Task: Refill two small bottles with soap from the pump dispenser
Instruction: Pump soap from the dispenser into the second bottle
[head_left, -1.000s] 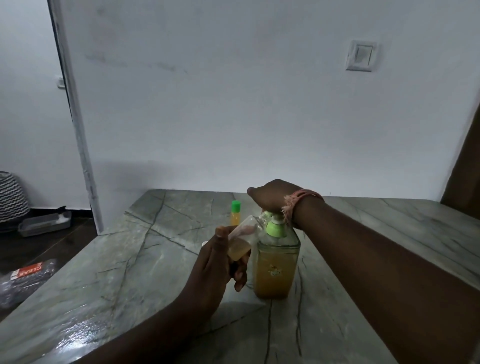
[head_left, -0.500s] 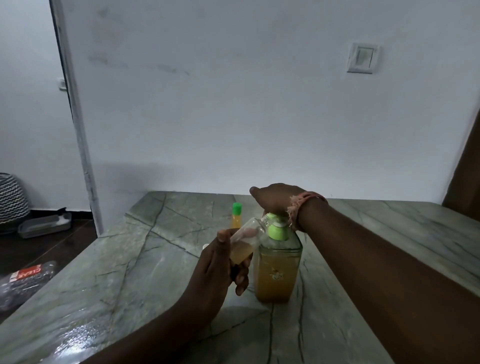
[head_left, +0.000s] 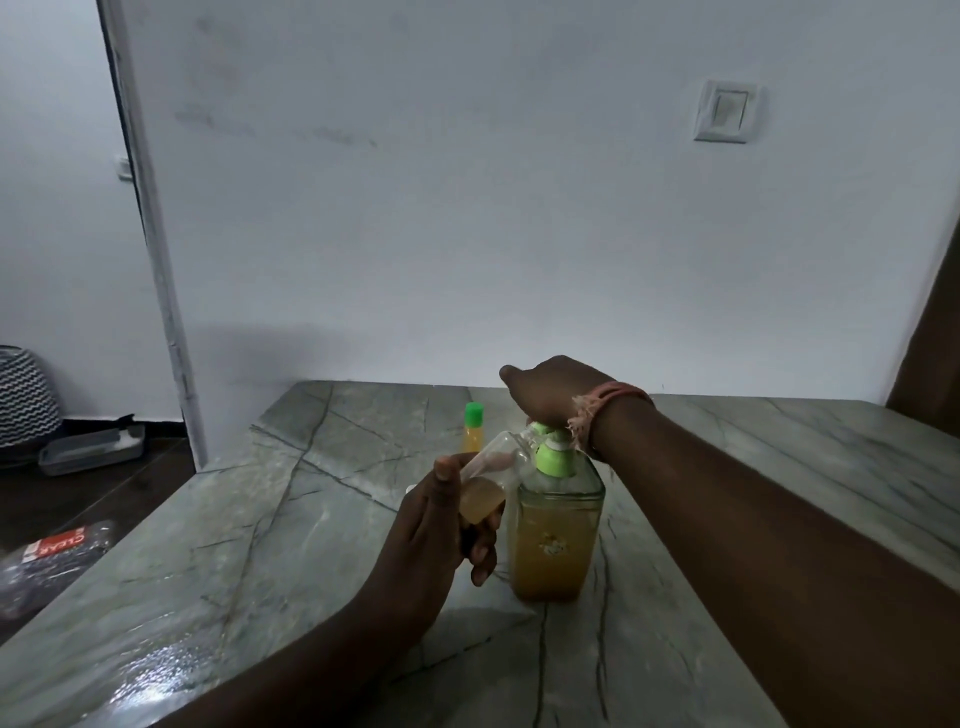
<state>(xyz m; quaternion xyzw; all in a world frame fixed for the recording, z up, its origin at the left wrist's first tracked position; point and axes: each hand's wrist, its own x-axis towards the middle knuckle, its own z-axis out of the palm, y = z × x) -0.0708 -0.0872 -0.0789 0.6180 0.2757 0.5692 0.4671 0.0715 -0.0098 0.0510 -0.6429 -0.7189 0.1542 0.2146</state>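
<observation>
Lower centre of frame: left hand (head_left: 441, 525) grips a small clear plastic bottle (head_left: 491, 486), part-filled with amber soap and tilted, mouth at the spout. Just beyond, right hand (head_left: 553, 392) presses the green-topped pump dispenser (head_left: 556, 530) on the marble table (head_left: 260, 545), fingers hidden; filling underway, more strokes likely needed. Farther back stands a green-capped small bottle (head_left: 472, 434), seemingly full.

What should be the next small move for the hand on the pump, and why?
Probably one more press: the right hand rests on the pump dispenser head, and the tilted small bottle gripped by the left hand sits with its mouth at the nozzle, only partly filled.
</observation>
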